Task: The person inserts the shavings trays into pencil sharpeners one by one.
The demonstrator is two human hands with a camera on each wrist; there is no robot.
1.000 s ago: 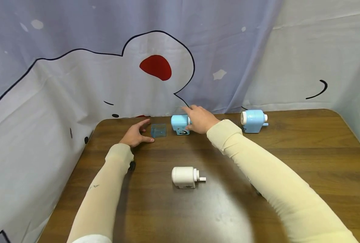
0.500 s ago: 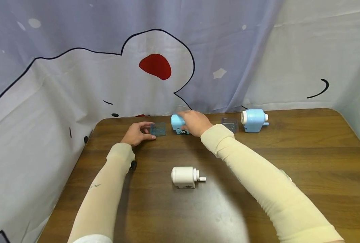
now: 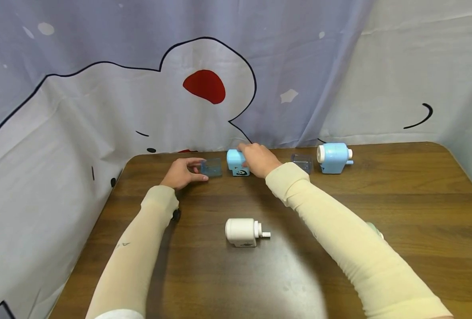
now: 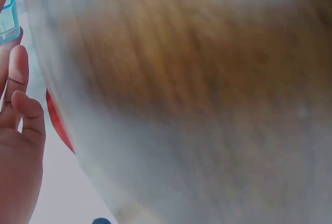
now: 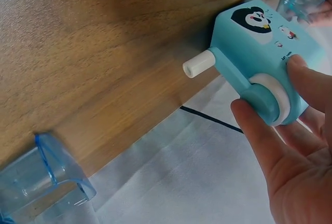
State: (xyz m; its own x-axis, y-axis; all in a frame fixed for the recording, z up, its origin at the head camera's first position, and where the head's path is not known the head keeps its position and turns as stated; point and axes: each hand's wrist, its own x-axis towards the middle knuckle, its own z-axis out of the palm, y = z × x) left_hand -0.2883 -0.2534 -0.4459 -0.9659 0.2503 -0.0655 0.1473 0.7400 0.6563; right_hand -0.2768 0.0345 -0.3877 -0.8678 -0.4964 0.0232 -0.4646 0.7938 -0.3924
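Observation:
My right hand (image 3: 261, 160) grips a light-blue crank pencil sharpener (image 3: 236, 161) near the table's back edge. In the right wrist view, thumb and fingers are around the crank end of this sharpener (image 5: 275, 42), which has a penguin-like sticker and a white crank knob (image 5: 198, 64). To its left, my left hand (image 3: 181, 173) pinches a clear blue shavings drawer (image 3: 212, 167) between thumb and fingers. The drawer's far end points toward the sharpener, with a small gap between them in the head view. Only a corner of the drawer (image 4: 8, 24) shows in the left wrist view.
Another clear bluish drawer (image 3: 302, 163) lies right of my right hand, beside a second light-blue sharpener (image 3: 334, 158). A white sharpener (image 3: 241, 231) stands nearer on the wooden table (image 3: 204, 274). My right sleeve mostly hides something pale green (image 3: 374, 229). A printed curtain (image 3: 140, 110) hangs behind.
My left fingers have closed onto the clear drawer and moved it slightly right. My right hand has shifted its hold on the sharpener, and its lowered forearm now uncovers the other drawer.

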